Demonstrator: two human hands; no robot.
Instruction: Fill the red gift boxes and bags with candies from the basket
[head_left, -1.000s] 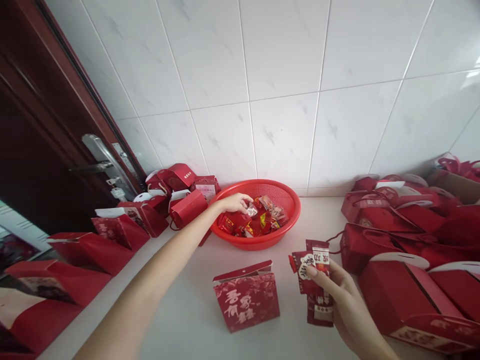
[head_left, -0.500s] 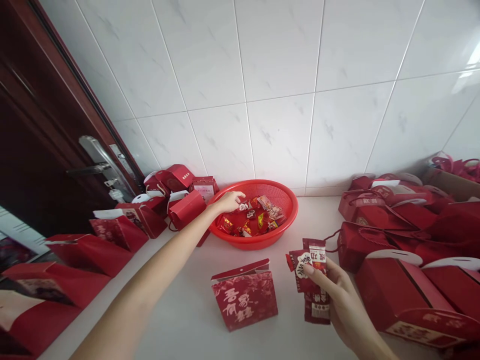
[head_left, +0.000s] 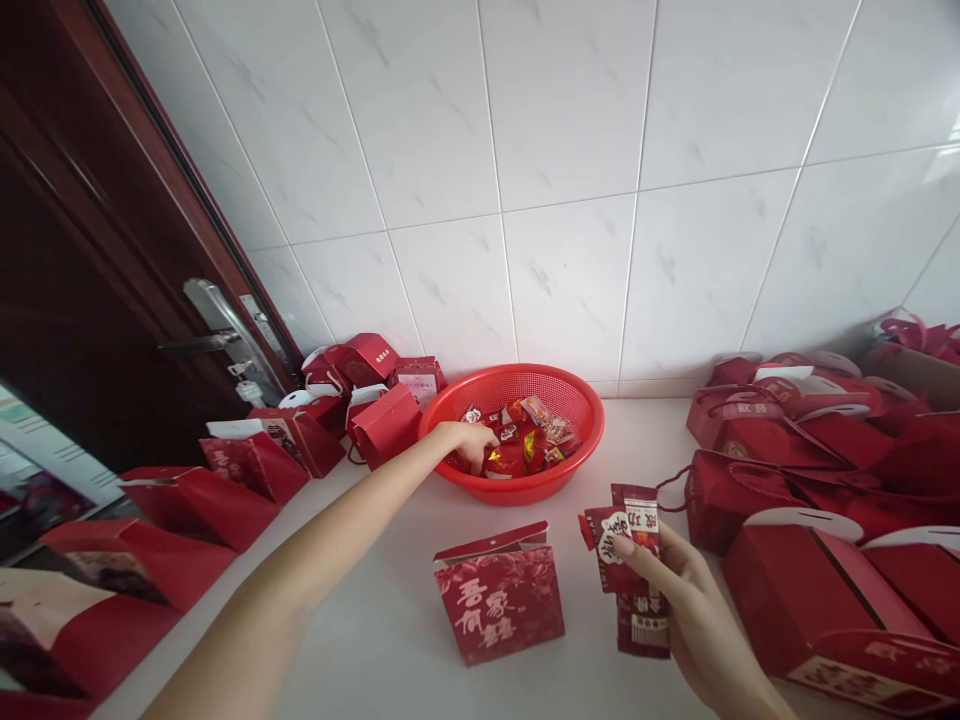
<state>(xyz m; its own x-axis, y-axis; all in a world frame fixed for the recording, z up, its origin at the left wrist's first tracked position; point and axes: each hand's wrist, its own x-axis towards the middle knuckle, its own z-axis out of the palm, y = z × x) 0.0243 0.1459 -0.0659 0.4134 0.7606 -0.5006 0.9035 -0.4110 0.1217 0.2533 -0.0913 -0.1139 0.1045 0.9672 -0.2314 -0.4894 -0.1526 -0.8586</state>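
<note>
My left hand (head_left: 474, 444) reaches down into a red plastic colander basket (head_left: 589, 440), among wrapped candies (head_left: 534, 445). Its fingers are curled at the near left of the candies, and the fingertips are partly hidden, so what they hold does not show. My right hand (head_left: 686, 575) is closed on several dark red candy packets (head_left: 643, 570), the thumb pressing on the front one. Between the hands, a red gift box (head_left: 501, 605) with white characters stands on the white counter, its top flaps slightly parted.
Red gift boxes (head_left: 247, 455) line the counter's left side, with more heaped behind them near the basket. Many red boxes with cord or white handles (head_left: 810, 570) crowd the right. A tiled wall (head_left: 562, 280) rises behind; a dark door with a metal handle (head_left: 225, 335) is at left.
My left hand has moved from the basket's far left part nearer and lower, into the candies. My right hand still grips the packets. The whole view has shifted slightly.
</note>
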